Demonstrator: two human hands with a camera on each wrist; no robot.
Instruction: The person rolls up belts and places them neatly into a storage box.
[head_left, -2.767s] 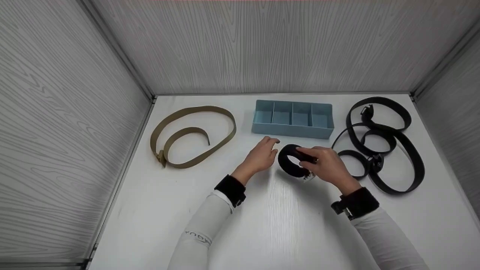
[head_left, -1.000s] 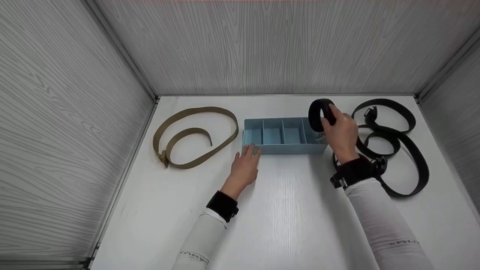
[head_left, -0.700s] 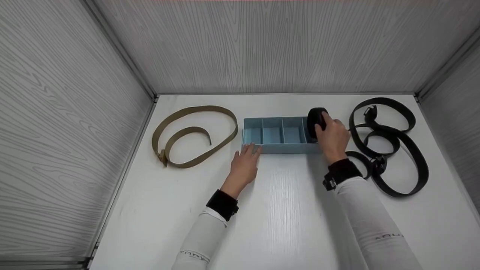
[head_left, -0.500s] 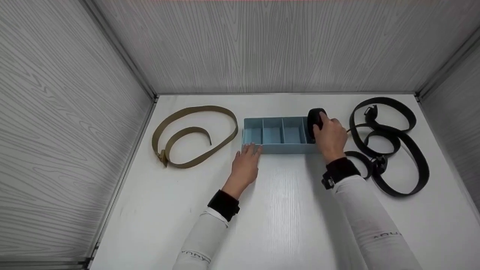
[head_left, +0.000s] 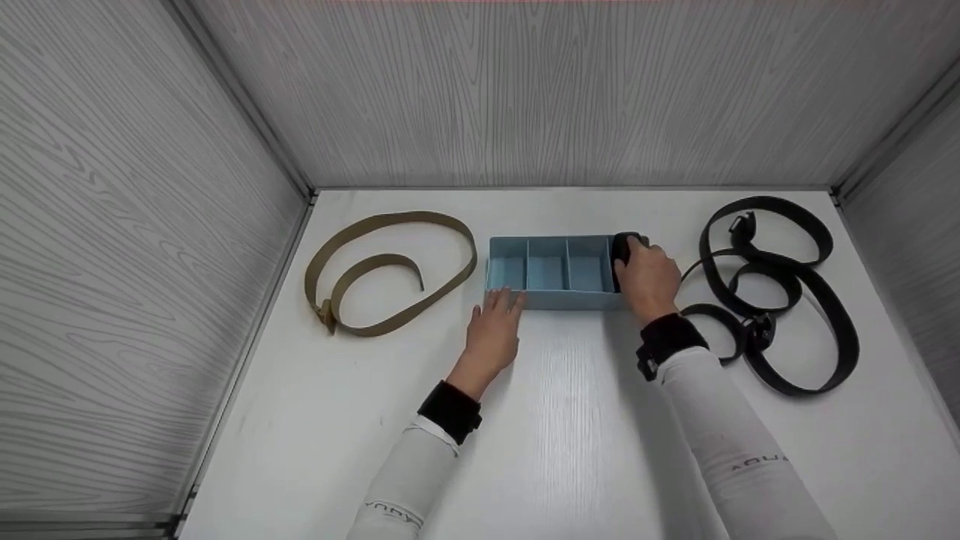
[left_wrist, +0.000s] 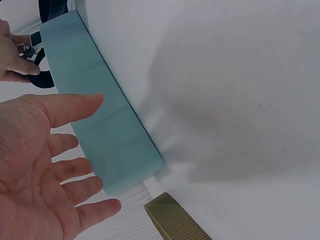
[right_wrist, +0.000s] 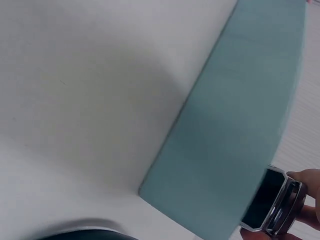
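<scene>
Back wall, L wall & R wall all grey w/ darker wood-grain pattern. Dk. corner strip on L, similar on R. White tabletop btwn. walls, a few sm. specks, bright sheen nr. centre. Light soft, shadows blurry. Thin reddish line along top of head view.
</scene>
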